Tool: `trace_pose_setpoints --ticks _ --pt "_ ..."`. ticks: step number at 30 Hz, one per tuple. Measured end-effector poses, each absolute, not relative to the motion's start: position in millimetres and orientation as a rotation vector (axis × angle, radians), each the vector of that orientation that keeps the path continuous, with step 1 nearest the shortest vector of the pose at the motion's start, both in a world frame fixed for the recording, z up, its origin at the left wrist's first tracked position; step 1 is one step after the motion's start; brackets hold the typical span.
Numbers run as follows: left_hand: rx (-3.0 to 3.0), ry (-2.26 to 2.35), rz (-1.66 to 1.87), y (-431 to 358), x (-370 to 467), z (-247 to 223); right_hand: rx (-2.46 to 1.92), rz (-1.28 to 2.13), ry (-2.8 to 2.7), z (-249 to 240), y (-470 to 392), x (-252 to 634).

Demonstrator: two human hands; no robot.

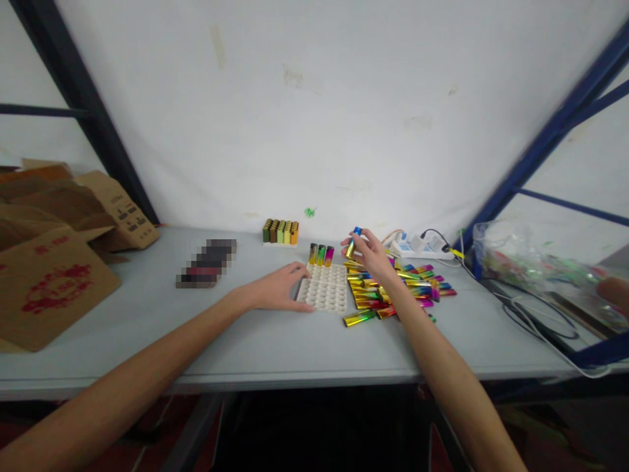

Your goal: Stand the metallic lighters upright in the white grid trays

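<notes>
A white tray (322,288) with rows of round holes lies on the table, and three shiny lighters (321,254) stand upright in its back row. My left hand (278,288) grips the tray's left side, thumb at the near corner and fingers at the far one. Pinched in the fingers of my right hand (371,252) is a blue and gold lighter (352,241), held nearly upright above the tray's back right corner. Beneath and beside my right wrist spreads a loose pile of metallic rainbow lighters (366,298), lying on their sides.
At the wall stands a filled block of lighters (280,232). A blurred-out dark object (206,263) lies left of my left hand. Cardboard boxes (59,282) crowd the left end. Behind the pile is a power strip (422,247) with cables; plastic bags (525,252) lie right, near a person's hand (614,290).
</notes>
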State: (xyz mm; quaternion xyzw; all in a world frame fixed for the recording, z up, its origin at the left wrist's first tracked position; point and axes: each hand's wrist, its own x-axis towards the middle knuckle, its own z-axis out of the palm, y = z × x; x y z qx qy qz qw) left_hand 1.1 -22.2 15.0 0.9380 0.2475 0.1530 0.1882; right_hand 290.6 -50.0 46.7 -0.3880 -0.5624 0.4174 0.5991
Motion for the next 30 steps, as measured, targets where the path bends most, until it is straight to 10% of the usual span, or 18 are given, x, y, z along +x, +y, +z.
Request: trace_pose_setpoints --ticks 30 --pt "2.655 0.747 0.416 -27 1 19 -1.094 1.035 -1.456 32 -73 220"
